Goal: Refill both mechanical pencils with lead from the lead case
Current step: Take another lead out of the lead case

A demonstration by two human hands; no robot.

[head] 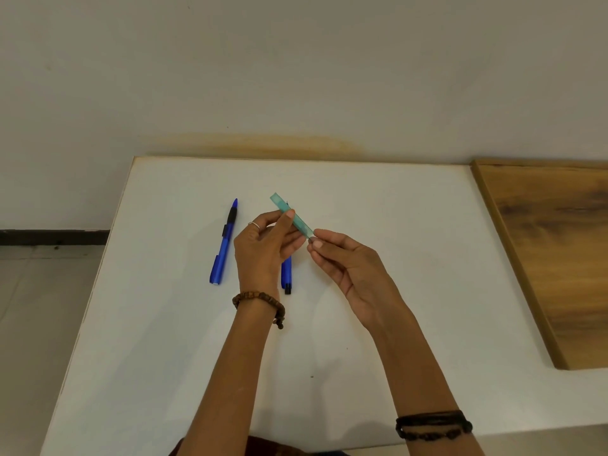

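Two bare hands hold a teal lead case (291,216) above a white worktop (378,291). The left hand (263,250) is raised with its back to the camera, thumb and fingers closed on the middle of the case; a thin ring sits on one finger and a brown bead bracelet (260,302) circles the wrist. The right hand (348,264) reaches in from the lower right, palm turned inward, its thumb and forefinger pinched on the case's near, lower end. The case is tilted, its far end pointing up and to the left, clear of the worktop. Whether its cap is on or off cannot be told.

Both forearms stretch forward from the bottom edge, the right wrist wrapped in dark cord bands (433,424).

One blue pencil (224,245) with a black grip lies flat on the worktop to the left of the left hand, its tip pointing away from the person. A second pencil (286,274), also blue, lies just behind the left hand and is mostly hidden by it; only its near end with a black cap shows between the wrists.

A wooden board (552,258) lies at the right side of the worktop, well apart from the hands. A pale wall (296,60) stands behind.
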